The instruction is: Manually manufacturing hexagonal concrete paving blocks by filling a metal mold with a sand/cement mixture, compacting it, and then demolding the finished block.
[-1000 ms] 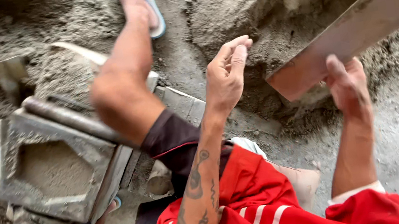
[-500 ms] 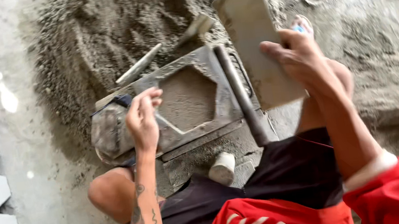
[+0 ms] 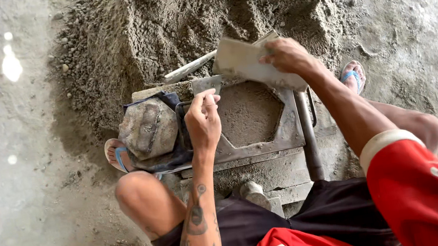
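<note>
Your right hand (image 3: 287,55) is clamped on a flat board (image 3: 253,63) at the far edge of the hexagonal metal mould (image 3: 252,115). Your left hand (image 3: 202,121), fingers loosely curled and empty, rests on the mould's sand-filled near-left rim.

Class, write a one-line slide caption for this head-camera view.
Right hand holds a flat board over a sand-filled hexagonal metal mould; left hand rests on its edge.

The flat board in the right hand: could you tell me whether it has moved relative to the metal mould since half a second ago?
Yes. The flat board has tipped down from beside the metal mould onto its far edge.
</note>
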